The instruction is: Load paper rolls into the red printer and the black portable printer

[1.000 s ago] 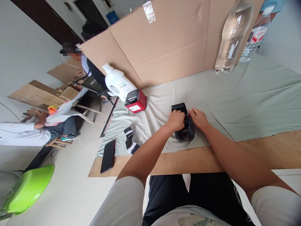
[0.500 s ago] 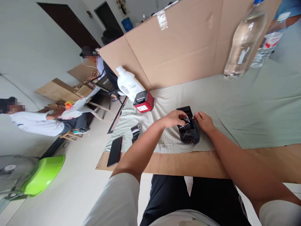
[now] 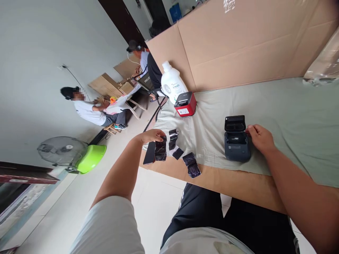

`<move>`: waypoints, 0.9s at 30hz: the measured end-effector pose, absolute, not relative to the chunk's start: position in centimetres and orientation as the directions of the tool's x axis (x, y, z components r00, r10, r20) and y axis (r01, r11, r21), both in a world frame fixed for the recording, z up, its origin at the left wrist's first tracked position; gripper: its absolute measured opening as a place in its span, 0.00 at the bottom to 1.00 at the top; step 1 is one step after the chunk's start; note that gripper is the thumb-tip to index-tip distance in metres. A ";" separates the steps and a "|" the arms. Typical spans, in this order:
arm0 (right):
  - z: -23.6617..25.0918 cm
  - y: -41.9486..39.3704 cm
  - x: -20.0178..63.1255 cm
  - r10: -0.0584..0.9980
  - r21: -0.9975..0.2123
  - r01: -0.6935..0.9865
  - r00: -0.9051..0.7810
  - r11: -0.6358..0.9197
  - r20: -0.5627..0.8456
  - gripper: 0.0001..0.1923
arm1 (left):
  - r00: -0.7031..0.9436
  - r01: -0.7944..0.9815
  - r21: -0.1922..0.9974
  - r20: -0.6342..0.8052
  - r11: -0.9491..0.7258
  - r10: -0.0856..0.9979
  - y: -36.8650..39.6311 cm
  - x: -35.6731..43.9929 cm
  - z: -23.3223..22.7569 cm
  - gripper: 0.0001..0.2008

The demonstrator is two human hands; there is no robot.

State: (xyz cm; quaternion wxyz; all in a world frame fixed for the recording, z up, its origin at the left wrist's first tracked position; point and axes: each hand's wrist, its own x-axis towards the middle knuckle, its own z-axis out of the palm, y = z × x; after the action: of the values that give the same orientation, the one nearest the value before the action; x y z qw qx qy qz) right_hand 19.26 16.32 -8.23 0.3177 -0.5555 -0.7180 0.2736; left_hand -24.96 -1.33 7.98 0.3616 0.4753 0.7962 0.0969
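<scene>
Thumb and fingers of my left hand (image 3: 153, 136) pinch a black label strip (image 3: 160, 151) with pale marbling, held over the table's left end, partly in front of a dark phone (image 3: 149, 154). My right hand (image 3: 261, 138) is closed, its fingertips at the right edge of a dark label printer (image 3: 237, 152) near the hinge. The printer's lid (image 3: 235, 123) stands up, and its roll compartment shows no roll. Between the hands lie a small black label roll (image 3: 173, 139), a short dark piece (image 3: 178, 152) and a creased black label strip (image 3: 192, 165).
A red and black box-shaped device (image 3: 185, 104) stands before a white jug (image 3: 172, 82). Cardboard (image 3: 238, 53) walls off the table's far side, with a large clear bottle (image 3: 321, 65) at right. Two people sit at the far left, beyond a fan (image 3: 63, 150) and a green basin (image 3: 92, 159).
My left hand has moved left, carrying the black label strip out of the printer. My right hand stays by the printer. The view has turned left, bringing more label pieces into sight.
</scene>
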 end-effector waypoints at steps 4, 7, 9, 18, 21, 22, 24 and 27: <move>-7.6 16.0 19.2 0.979 -0.781 0.595 -0.182 0.188 0.096 0.19 | -0.449 0.780 0.296 -0.348 0.551 0.823 -2.1 -25.7 4.0 0.15; -7.3 15.9 19.3 0.980 -0.776 0.604 -0.183 0.179 0.084 0.19 | -0.471 0.788 0.267 -0.319 0.555 0.822 -1.3 -25.3 2.4 0.13; -7.3 15.9 19.3 0.981 -0.771 0.614 -0.178 0.167 0.070 0.19 | -0.497 0.792 0.252 -0.264 0.556 0.827 -0.2 -25.1 2.0 0.13; -7.5 15.9 19.4 0.975 -0.797 0.568 -0.187 0.205 0.117 0.21 | -0.443 0.849 0.214 -0.208 0.482 0.872 5.6 -22.5 0.7 0.22; -7.6 15.9 19.3 0.976 -0.797 0.570 -0.185 0.200 0.113 0.20 | -0.417 0.854 0.233 -0.229 0.465 0.880 6.2 -21.3 1.1 0.17; -7.7 15.9 19.2 0.976 -0.796 0.571 -0.186 0.200 0.112 0.20 | -0.405 0.856 0.243 -0.230 0.456 0.885 6.2 -20.7 1.6 0.17; -7.7 16.0 19.1 0.975 -0.794 0.572 -0.187 0.207 0.119 0.19 | -0.328 0.855 0.330 -0.257 0.401 0.909 6.1 -19.0 3.3 0.18; -7.6 15.9 19.0 0.976 -0.781 0.588 -0.179 0.210 0.127 0.19 | 0.030 0.752 0.611 -0.406 0.247 0.913 5.5 -14.7 6.7 0.21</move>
State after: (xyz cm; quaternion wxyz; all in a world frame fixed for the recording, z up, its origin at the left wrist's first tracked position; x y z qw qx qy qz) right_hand 18.96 15.94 -7.60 0.3239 -0.5529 -0.7071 0.2990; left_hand -14.75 5.49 6.67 0.3866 0.6047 0.6885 0.1045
